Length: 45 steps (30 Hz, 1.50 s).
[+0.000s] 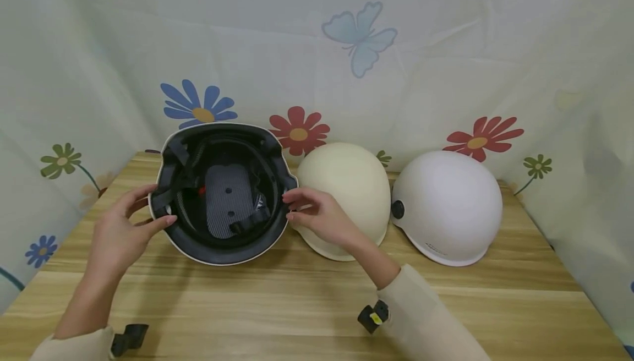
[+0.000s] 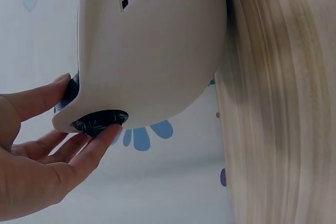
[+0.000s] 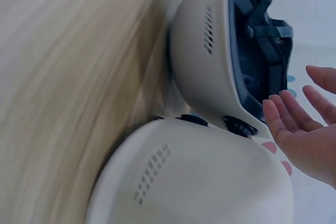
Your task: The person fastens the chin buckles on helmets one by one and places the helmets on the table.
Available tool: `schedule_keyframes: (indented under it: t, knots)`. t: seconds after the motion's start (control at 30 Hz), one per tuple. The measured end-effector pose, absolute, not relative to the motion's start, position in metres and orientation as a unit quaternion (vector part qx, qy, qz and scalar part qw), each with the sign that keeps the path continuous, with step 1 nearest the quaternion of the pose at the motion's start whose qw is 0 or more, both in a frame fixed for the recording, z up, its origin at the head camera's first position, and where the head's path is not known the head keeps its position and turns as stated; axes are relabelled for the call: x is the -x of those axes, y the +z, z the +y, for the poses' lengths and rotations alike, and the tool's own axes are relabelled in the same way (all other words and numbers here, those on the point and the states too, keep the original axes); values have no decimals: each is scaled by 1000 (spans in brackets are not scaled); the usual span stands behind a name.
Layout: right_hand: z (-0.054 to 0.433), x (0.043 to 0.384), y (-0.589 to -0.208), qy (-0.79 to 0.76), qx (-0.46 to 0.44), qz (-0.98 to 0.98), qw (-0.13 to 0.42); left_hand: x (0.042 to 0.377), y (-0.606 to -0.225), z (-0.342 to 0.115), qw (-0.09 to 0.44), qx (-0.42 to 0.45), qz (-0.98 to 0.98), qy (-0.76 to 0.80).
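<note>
Head view: our left hand [image 1: 116, 234] is pinching the upturned helmet [image 1: 228, 185] on the desk [image 1: 247, 306], right fingers [image 1: 302, 193] are hanging spread beside it; we're judging it light, stiff, best gripped by opposite sides.

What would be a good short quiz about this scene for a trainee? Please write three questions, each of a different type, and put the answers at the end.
1. True or false: in the head view, the cream helmet stands between the upturned helmet and the white helmet.
2. Which one does the left hand grip?
A) the cream helmet
B) the upturned helmet
C) the white helmet
3. How many helmets show in the head view in all?

Key: 1. True. 2. B. 3. Three.
</note>
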State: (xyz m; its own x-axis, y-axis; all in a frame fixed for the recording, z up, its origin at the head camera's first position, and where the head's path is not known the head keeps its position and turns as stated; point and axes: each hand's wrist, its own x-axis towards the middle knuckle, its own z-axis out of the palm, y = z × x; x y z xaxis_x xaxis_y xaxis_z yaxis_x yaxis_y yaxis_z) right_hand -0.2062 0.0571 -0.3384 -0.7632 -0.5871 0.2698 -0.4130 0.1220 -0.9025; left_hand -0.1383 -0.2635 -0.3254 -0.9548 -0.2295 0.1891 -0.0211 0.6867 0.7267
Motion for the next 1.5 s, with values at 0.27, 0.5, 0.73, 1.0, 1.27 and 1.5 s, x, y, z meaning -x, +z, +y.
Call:
schedule_keyframes:
  t: [0.27, 0.5, 0.73, 1.0, 1.27, 1.5]
  knots:
    - [60, 210, -334, -573, 334, 744, 76, 137, -324, -259, 159, -41, -908, -385]
    - [47, 212, -340, -551, 358, 747, 99, 137, -326, -259, 166, -37, -906, -389]
    - [29, 209, -345, -514, 381, 757, 132, 136, -329, -259, 173, -42, -899, -399]
    - [11, 205, -356, -470, 406, 775, 118, 134, -331, -262, 159, -32, -892, -422]
    - [7, 201, -360, -410, 403, 811, 107, 133, -334, -264, 155, -24, -880, -447]
    - [4, 198, -358, -336, 411, 841, 100, 132, -334, -262, 158, -19, -880, -447]
